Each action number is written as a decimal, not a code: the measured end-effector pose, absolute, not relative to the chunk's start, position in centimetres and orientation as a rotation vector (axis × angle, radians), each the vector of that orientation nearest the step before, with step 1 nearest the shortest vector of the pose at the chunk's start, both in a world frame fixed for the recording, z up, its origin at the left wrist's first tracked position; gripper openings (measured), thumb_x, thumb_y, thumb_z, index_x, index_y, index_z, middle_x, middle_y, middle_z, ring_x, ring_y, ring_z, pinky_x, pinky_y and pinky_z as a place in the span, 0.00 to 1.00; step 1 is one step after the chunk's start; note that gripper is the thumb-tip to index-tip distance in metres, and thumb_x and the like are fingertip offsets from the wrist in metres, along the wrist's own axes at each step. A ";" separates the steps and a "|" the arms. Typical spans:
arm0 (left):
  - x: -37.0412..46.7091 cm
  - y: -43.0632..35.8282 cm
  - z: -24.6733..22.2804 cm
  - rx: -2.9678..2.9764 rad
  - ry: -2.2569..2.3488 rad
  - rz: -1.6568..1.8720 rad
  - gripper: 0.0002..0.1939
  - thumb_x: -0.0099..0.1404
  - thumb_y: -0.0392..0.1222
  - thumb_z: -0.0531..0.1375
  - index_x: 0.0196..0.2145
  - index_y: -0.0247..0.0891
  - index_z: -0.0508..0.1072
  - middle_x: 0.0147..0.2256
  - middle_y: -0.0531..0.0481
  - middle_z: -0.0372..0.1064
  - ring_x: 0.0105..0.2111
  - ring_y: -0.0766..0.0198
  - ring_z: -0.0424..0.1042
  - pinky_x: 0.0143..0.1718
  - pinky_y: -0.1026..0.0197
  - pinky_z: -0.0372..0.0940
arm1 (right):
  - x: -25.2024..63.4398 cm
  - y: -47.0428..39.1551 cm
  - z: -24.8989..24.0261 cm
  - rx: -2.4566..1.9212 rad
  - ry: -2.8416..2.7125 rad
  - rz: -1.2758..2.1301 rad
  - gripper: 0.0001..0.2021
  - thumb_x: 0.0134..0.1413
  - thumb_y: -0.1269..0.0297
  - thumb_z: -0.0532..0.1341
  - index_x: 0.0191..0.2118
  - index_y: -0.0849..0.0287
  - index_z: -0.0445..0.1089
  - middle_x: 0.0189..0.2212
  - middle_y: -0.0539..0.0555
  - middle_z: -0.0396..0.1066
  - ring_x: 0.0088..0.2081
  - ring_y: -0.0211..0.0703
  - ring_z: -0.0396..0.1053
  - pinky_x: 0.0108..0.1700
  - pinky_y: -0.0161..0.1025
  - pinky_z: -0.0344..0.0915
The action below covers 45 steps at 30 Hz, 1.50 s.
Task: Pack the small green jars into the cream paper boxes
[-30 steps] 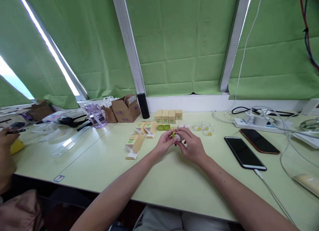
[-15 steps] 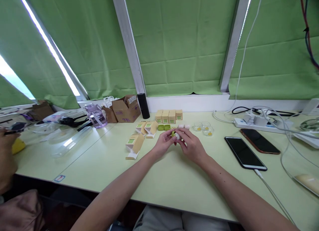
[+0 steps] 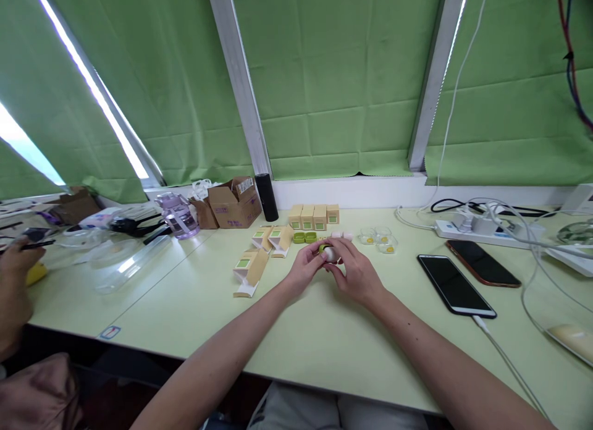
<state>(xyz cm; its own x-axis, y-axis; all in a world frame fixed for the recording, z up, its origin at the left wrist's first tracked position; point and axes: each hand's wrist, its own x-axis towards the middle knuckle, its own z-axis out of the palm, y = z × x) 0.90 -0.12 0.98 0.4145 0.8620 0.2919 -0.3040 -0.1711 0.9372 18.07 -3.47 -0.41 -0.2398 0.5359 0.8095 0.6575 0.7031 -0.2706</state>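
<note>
Left hand (image 3: pixel 303 268), right hand (image 3: pixel 359 274): fingers grasping small green-and-white piece (image 3: pixel 330 255)
Opened cartons (image 3: pixel 254 266): three, nine o'clock
Upright cartons (image 3: pixel 307 217): four, eleven o'clock

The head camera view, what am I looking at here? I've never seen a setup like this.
There is no robot here. A person wears the camera on their head, looking forward and down at their own bare hands. The left hand and right hand together hold a small green-and-white item, partly hidden by fingers. On the table lie opened cartons, with upright boxes, green pieces and clear containers beyond. To the right are two phones and a power strip. At far left is another person's hand.
</note>
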 end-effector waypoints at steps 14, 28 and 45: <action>2.3 -0.4 0.9 1.437 0.631 1.224 0.22 0.66 0.52 0.66 0.52 0.35 0.72 0.40 0.47 0.75 0.33 0.66 0.72 0.38 0.61 0.70 | 17.5 -3.3 -0.2 -0.964 -1.918 -0.362 0.17 0.70 0.71 0.53 0.60 0.58 0.66 0.53 0.64 0.75 0.48 0.52 0.78 0.41 0.45 0.78; 2.6 -0.9 0.7 1.535 0.759 1.318 0.18 0.70 0.49 0.61 0.52 0.37 0.70 0.47 0.43 0.74 0.40 0.62 0.73 0.42 0.59 0.71 | 17.2 -3.1 -0.4 -0.979 -1.916 -0.412 0.19 0.68 0.73 0.51 0.59 0.58 0.69 0.51 0.64 0.76 0.46 0.51 0.77 0.39 0.43 0.77; 2.0 -0.6 0.3 1.466 0.660 1.241 0.34 0.63 0.54 0.72 0.61 0.37 0.71 0.62 0.36 0.70 0.56 0.53 0.74 0.54 0.55 0.72 | 17.6 -2.9 -1.0 -0.929 -1.830 -0.414 0.17 0.70 0.70 0.54 0.61 0.58 0.67 0.55 0.65 0.74 0.53 0.53 0.77 0.47 0.48 0.79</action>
